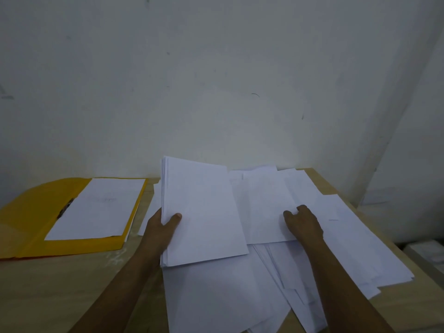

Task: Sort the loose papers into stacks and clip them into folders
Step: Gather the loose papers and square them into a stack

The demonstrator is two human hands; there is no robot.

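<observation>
My left hand (pixel 161 227) grips a stack of white papers (pixel 204 212) by its left edge, thumb on top, holding it raised above the table. My right hand (pixel 303 223) rests on a single white sheet (pixel 266 205) to the right of the stack, fingers curled at its right edge. Under both spreads a loose heap of white papers (pixel 336 251) covering the middle and right of the wooden table (pixel 60 292). At the left lies an open yellow folder (pixel 31 224) with a dark clip (pixel 65 208) holding white pages (pixel 96 207) inside it.
A white wall (pixel 216 80) rises right behind the table. The table's right edge runs diagonally past the paper heap, with pale objects (pixel 422 251) beyond it at the lower right. Bare wood shows at the front left, below the folder.
</observation>
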